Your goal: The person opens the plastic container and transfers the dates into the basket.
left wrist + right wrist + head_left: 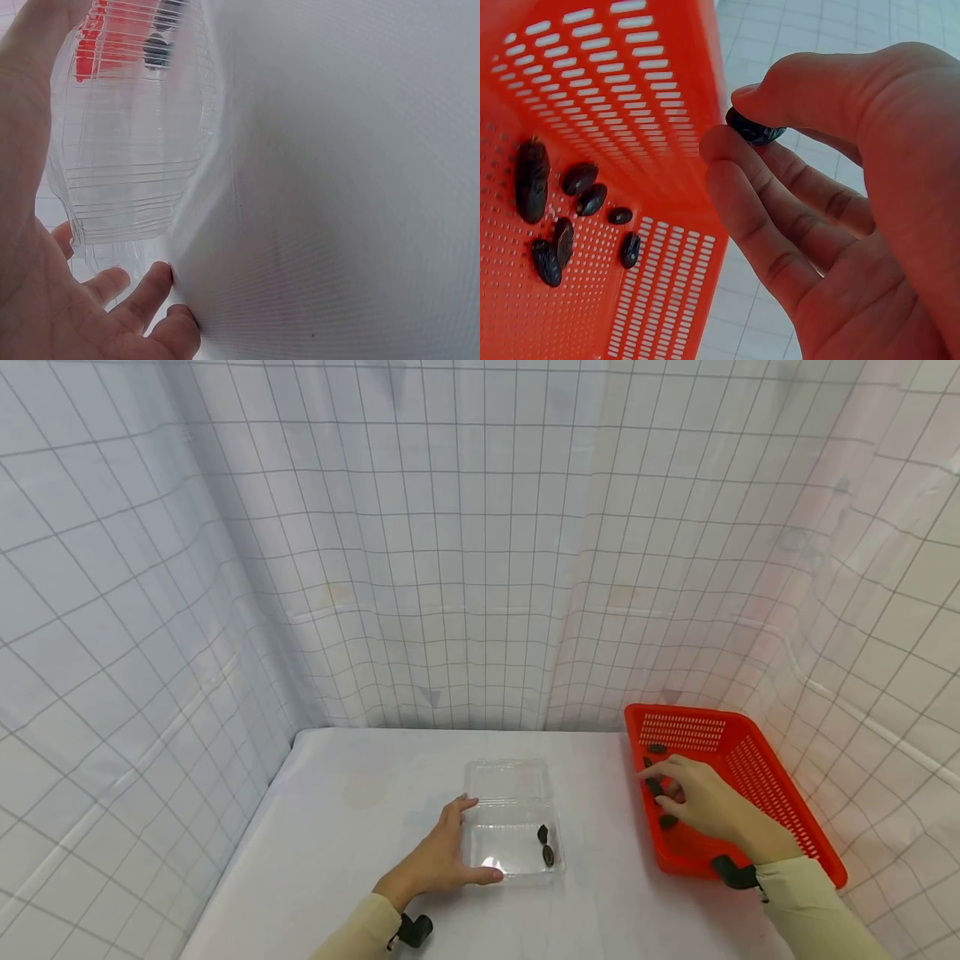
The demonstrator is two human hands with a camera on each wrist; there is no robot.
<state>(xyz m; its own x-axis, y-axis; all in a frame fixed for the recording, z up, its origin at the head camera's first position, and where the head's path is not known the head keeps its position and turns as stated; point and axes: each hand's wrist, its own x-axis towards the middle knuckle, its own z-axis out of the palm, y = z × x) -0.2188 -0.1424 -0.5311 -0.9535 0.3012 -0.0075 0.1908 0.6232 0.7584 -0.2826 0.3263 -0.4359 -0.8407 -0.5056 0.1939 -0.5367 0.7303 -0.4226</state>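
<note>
My left hand (431,860) holds the left side of an open clear plastic box (504,847), thumb at its front edge and fingers toward the hinge. The box's lid (508,779) is folded back. Two dark dates (548,856) lie at the box's right side. At the red basket's left rim, my right hand (701,797) pinches a dark, glossy date (754,131) between thumb and fingertips. The right wrist view shows this date just outside the basket wall. Several more wrinkled dates (532,180) lie on the basket's floor.
The red slotted basket (682,862) stands at the table's right side, its wall rising beside my right hand. A white cloth covers the table (352,827). White gridded curtains (465,568) enclose the back and both sides.
</note>
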